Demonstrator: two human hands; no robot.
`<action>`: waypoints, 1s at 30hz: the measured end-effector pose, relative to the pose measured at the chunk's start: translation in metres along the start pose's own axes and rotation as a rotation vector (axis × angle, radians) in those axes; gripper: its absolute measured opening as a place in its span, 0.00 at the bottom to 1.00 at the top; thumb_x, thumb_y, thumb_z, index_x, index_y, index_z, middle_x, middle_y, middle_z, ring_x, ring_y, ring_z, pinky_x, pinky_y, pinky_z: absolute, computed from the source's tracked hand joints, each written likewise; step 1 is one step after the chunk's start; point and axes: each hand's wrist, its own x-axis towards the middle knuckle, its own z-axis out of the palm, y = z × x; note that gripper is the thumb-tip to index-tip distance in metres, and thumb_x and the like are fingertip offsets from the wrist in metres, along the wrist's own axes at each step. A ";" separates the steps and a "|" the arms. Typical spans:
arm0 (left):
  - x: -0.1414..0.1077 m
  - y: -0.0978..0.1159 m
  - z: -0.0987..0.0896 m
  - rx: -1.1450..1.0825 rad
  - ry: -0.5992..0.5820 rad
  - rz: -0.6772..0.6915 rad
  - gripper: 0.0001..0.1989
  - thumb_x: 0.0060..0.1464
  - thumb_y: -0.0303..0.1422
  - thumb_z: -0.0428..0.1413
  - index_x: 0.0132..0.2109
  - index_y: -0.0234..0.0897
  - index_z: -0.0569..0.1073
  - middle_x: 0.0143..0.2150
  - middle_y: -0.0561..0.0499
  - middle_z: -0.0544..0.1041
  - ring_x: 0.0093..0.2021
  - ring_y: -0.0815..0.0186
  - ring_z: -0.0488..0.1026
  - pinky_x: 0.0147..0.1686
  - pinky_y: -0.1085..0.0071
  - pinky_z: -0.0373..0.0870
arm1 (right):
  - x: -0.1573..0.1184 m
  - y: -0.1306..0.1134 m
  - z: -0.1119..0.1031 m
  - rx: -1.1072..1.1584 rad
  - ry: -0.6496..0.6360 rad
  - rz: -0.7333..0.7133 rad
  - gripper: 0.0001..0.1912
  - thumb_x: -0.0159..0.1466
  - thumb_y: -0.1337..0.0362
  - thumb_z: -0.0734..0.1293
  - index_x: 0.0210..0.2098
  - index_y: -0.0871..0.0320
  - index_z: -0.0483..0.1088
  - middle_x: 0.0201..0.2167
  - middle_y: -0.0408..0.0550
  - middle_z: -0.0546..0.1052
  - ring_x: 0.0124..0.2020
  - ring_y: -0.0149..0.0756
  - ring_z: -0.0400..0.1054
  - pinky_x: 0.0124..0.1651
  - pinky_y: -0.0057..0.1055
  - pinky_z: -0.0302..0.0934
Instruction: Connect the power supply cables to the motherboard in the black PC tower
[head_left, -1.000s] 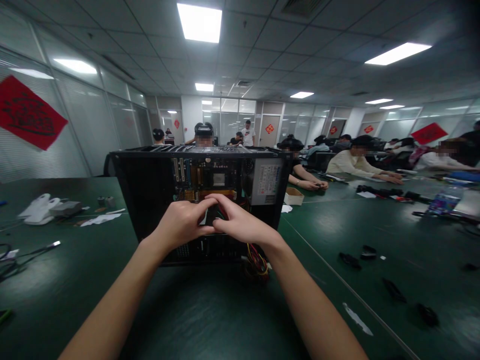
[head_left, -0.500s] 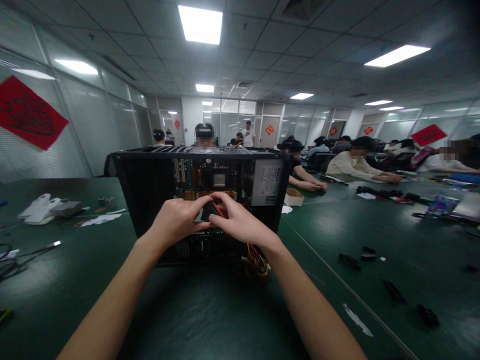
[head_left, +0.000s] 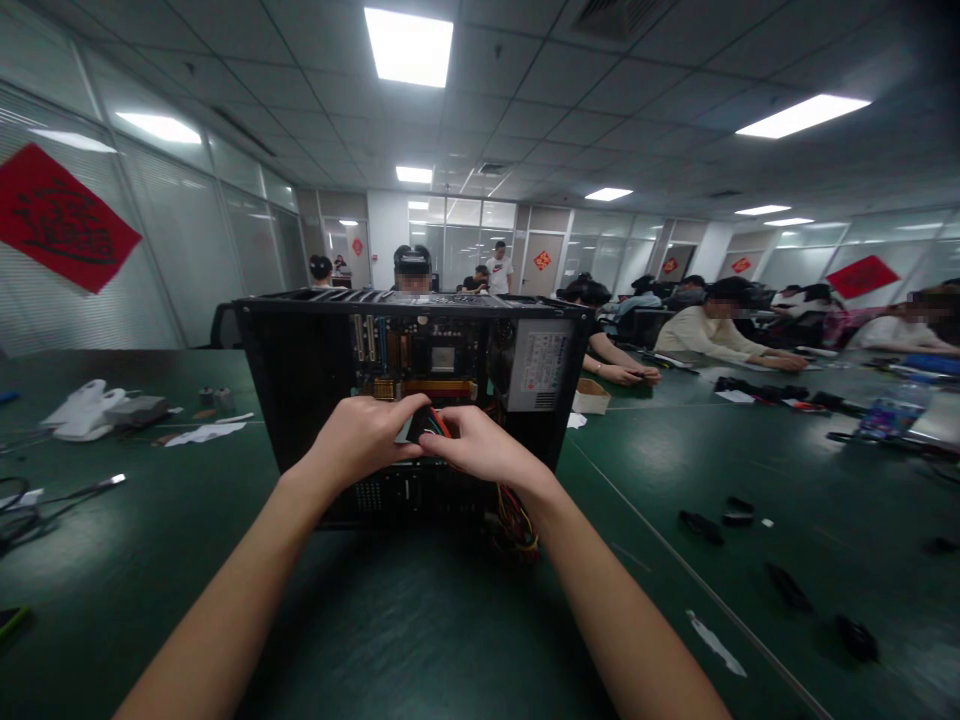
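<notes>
A black computer case (head_left: 259,390) lies open toward me on the green table. Inside it show a motherboard (head_left: 390,350) with slots and a square metal processor area, and a silver power supply (head_left: 538,362) at the right. In front of the board, my left hand (head_left: 367,432) pinches a small black part (head_left: 422,424) between thumb and fingers. My right hand (head_left: 480,445) closes on the same part from the other side, where red and green wires (head_left: 442,422) run out. Fingers cover much of it, so its exact kind is unclear. Coloured power cables (head_left: 517,525) hang below my right wrist.
White plastic bag (head_left: 86,408), a grey box (head_left: 139,410) and paper scraps lie at left, near a cable (head_left: 82,492). Several black pieces (head_left: 787,587) are scattered at right. A small cardboard box (head_left: 591,397) stands behind the case's right side. Other people sit beyond.
My right index finger has come down from above onto the black part, so more of the board shows above my hands. The view has shifted slightly; the case stays in place.
</notes>
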 end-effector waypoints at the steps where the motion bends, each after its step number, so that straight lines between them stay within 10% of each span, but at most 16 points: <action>1: 0.000 0.000 0.001 -0.003 -0.002 0.000 0.25 0.53 0.45 0.61 0.53 0.36 0.71 0.32 0.47 0.82 0.29 0.60 0.79 0.27 0.72 0.66 | 0.001 0.001 0.001 0.011 -0.002 0.019 0.13 0.62 0.56 0.66 0.33 0.62 0.71 0.23 0.42 0.69 0.24 0.29 0.60 0.27 0.26 0.51; 18: -0.006 -0.008 0.013 0.032 -0.162 -0.057 0.27 0.54 0.40 0.61 0.58 0.34 0.69 0.38 0.42 0.82 0.35 0.53 0.80 0.31 0.67 0.71 | 0.017 0.024 0.011 -0.005 0.131 -0.123 0.18 0.68 0.55 0.60 0.36 0.61 0.74 0.31 0.46 0.76 0.33 0.33 0.68 0.38 0.28 0.60; 23: -0.007 -0.010 0.024 0.027 -0.171 -0.071 0.26 0.54 0.37 0.61 0.59 0.35 0.69 0.40 0.40 0.81 0.39 0.51 0.80 0.34 0.65 0.73 | 0.021 0.038 0.001 -0.244 0.350 -0.247 0.12 0.65 0.70 0.62 0.47 0.61 0.72 0.42 0.51 0.77 0.44 0.36 0.70 0.51 0.33 0.61; 30: -0.005 -0.006 0.026 0.054 -0.156 -0.092 0.24 0.55 0.38 0.60 0.57 0.34 0.70 0.40 0.40 0.81 0.40 0.51 0.80 0.35 0.65 0.74 | 0.016 0.033 0.001 -0.639 0.298 -0.462 0.25 0.64 0.73 0.61 0.60 0.53 0.63 0.56 0.53 0.68 0.58 0.39 0.62 0.55 0.36 0.62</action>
